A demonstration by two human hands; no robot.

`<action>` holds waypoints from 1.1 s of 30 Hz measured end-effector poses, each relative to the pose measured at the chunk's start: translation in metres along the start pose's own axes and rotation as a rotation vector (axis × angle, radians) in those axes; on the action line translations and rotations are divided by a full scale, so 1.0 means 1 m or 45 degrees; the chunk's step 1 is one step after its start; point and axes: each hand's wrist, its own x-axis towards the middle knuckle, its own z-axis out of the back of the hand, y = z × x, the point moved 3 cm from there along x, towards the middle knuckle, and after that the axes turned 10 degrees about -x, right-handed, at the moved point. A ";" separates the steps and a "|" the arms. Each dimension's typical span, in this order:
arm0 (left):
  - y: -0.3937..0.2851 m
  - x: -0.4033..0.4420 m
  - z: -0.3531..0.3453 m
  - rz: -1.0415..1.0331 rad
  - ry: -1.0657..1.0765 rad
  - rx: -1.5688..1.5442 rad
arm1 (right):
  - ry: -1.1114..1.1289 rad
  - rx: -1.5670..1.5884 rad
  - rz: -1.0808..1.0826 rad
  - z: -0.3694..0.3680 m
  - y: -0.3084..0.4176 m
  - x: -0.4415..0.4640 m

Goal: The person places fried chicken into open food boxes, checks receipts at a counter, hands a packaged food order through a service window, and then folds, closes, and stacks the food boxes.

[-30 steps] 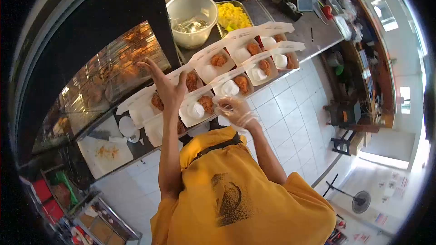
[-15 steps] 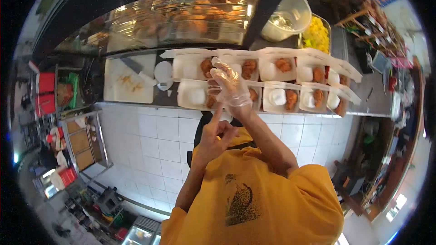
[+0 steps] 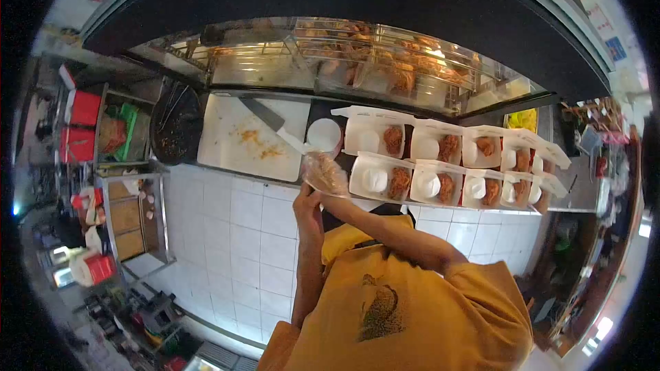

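Observation:
My right hand (image 3: 326, 174) wears a clear plastic glove and is raised before the cutting board's right end, its fingers stretched out and slightly blurred. My bare left hand (image 3: 309, 207) is just below, its fingertips closed at the edge of the glove. Past the gloved fingers lies a knife (image 3: 265, 115), its blade on the white cutting board (image 3: 221, 139) among brown crumbs and its pale handle towards my right hand. Beside the handle sits a round white object (image 3: 323, 135). To the right, two rows of open white boxes (image 3: 355, 177) hold fried chicken (image 3: 399, 183) and white mounds (image 3: 374, 179) resembling rice.
A glass display case (image 3: 385, 62) with fried pieces on racks runs behind the counter. A dark round pan (image 3: 173, 127) holds tongs at the left. Red boxes (image 3: 79, 127) stand farther left, and a tray of yellow food (image 3: 522, 119) is at the far right.
Both hands have moved left, from over the boxes to near the knife handle. The view has shifted too, showing more of the cutting board and the pan.

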 end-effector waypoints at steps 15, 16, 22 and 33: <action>-0.055 0.211 0.221 -0.296 -0.537 0.413 | 0.209 0.069 0.911 -0.139 0.026 0.076; -0.058 0.228 0.228 -0.303 -0.579 0.497 | 0.098 -0.021 0.946 -0.113 0.024 0.058; -0.012 0.273 0.213 -0.055 -0.593 0.427 | 0.029 -0.200 -0.327 0.093 -0.071 -0.051; 0.138 0.093 0.052 0.084 -0.343 0.637 | -1.260 -0.073 -0.829 0.446 -0.253 -0.385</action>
